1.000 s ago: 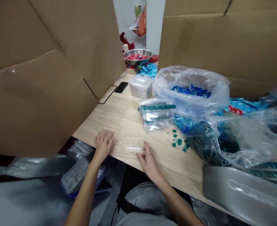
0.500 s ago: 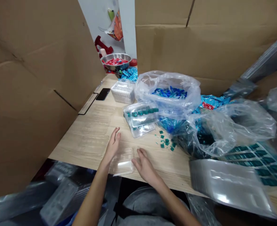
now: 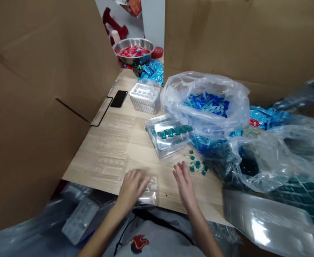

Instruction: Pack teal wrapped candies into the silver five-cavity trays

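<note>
Brown cardboard sheets point(image 3: 34, 107) wall off the left of the frame, and another point(image 3: 226, 39) fills the top right. Between them, a wood-grain table point(image 3: 167, 189) runs up toward a steel bowl of red packets point(image 3: 134, 51) at top centre. Right of centre, a clear plastic bag of blue packets point(image 3: 205, 96) sits open, with more crumpled plastic point(image 3: 279, 157) below it. A silvery tray stack point(image 3: 269, 225) lies blurred at lower right, and a grey tray stack point(image 3: 82, 219) sits below the table edge at lower left.

Nearer the middle are a white lattice tray point(image 3: 145, 97), a black phone point(image 3: 118, 98), and a clear tray holding green pieces point(image 3: 167, 137). Loose green pieces point(image 3: 195, 165) lie scattered just to its lower right.

The left hand point(image 3: 131, 189) is blurred, its fingers curved over a small clear tray point(image 3: 150, 192) at the table's near edge; whether it grips or only touches, I can't tell. That tray sits close to the edge, so a hold by its rim would likely steady it best. The right hand point(image 3: 185, 185) is open, fingers spread, holding nothing, and nearest the loose green pieces
</note>
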Tool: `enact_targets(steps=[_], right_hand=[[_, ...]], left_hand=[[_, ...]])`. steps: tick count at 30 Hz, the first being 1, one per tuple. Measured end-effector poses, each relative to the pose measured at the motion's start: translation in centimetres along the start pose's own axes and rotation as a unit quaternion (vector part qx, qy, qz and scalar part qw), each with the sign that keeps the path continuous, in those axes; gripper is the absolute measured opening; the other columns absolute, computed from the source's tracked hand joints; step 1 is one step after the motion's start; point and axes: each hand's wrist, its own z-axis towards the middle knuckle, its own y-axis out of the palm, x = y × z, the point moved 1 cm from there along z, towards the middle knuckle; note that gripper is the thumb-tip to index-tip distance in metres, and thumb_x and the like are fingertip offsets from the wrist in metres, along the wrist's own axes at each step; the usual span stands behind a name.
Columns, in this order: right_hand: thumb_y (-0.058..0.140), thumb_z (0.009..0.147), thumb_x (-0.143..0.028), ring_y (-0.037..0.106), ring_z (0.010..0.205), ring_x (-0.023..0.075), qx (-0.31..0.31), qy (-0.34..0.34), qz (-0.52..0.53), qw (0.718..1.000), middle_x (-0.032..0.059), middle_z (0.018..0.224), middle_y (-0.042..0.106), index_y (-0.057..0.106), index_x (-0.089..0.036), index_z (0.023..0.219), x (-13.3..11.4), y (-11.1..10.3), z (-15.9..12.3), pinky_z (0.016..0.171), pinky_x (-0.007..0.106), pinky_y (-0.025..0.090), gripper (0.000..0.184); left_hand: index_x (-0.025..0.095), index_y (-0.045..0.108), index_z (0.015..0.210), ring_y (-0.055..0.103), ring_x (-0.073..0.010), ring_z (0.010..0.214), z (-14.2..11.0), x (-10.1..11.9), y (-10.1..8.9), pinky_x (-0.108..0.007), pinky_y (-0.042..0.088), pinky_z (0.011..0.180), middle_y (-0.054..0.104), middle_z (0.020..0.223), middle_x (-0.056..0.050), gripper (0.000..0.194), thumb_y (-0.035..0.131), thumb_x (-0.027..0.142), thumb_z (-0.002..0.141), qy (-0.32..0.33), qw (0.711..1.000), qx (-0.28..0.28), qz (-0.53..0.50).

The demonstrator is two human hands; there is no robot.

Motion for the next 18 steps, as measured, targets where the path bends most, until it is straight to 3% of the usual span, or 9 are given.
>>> enact_targets(steps=[3, 6, 9, 13, 16, 18], right_hand=[[0.070, 0.054, -0.082, 0.038, 0.147, 0.0306, 0.014, 0.026, 0.069, 0.997, 0.0209, 0.162, 0.028, 0.014, -0.014, 0.160, -0.5, 0.3, 0.7, 0.117, 0.041, 0.037, 0.138], [0.073, 0.059, -0.076, 0.038, 0.148, 0.0272, 0.015, 0.048, 0.120, 0.991, 0.0166, 0.163, 0.030, 0.008, -0.021, 0.161, -1.5, 1.1, 2.1, 0.115, 0.041, 0.040, 0.133], [0.070, 0.072, -0.070, 0.034, 0.150, 0.0248, 0.019, 0.070, 0.151, 0.986, 0.0123, 0.164, 0.030, 0.004, -0.028, 0.161, -2.5, 2.1, 3.1, 0.114, 0.044, 0.040, 0.118], [0.066, 0.087, -0.056, 0.044, 0.143, 0.0291, 0.034, 0.092, 0.187, 0.977, 0.0097, 0.157, 0.043, 0.012, -0.036, 0.160, -3.4, 3.5, 3.9, 0.109, 0.055, 0.044, 0.093], [0.064, 0.093, -0.046, 0.054, 0.133, 0.0329, 0.061, 0.100, 0.211, 0.970, 0.0140, 0.154, 0.045, 0.024, -0.030, 0.158, -3.9, 4.1, 4.9, 0.105, 0.061, 0.046, 0.077], [0.063, 0.095, -0.043, 0.055, 0.130, 0.0334, 0.075, 0.105, 0.221, 0.967, 0.0154, 0.153, 0.045, 0.032, -0.025, 0.155, -4.2, 4.2, 5.4, 0.106, 0.062, 0.046, 0.070]], left_hand=[[0.022, 0.075, 0.092, 0.063, -0.0281, 0.092, -2.3, -0.4, 1.4, -0.045, 0.050, 0.089, 0.071, 0.097, -0.012, 0.037, 0.065, 0.056, 0.084, 0.018, 0.999, -0.020, 0.029], [0.019, 0.073, 0.097, 0.062, -0.0293, 0.100, -0.4, -1.4, 2.5, -0.048, 0.047, 0.096, 0.069, 0.106, -0.015, 0.036, 0.066, 0.052, 0.084, 0.016, 0.999, 0.000, 0.030], [0.017, 0.068, 0.105, 0.058, -0.0284, 0.115, 4.5, -2.2, 2.2, -0.048, 0.043, 0.106, 0.064, 0.118, -0.014, 0.042, 0.064, 0.054, 0.086, -0.006, 0.999, 0.044, -0.004], [0.015, 0.056, 0.124, 0.057, -0.0258, 0.118, 13.7, -2.2, 1.5, -0.050, 0.045, 0.104, 0.059, 0.128, -0.014, 0.048, 0.048, 0.054, 0.098, -0.093, 0.989, 0.085, -0.079], [0.013, 0.059, 0.120, 0.065, -0.0220, 0.104, 20.3, -1.2, 2.1, -0.045, 0.052, 0.094, 0.065, 0.116, -0.012, 0.052, 0.040, 0.058, 0.101, -0.158, 0.980, 0.010, -0.119], [0.012, 0.064, 0.108, 0.068, -0.0195, 0.091, 23.2, -0.5, 2.4, -0.041, 0.055, 0.088, 0.069, 0.100, -0.008, 0.056, 0.037, 0.061, 0.101, -0.185, 0.973, -0.064, -0.124]])
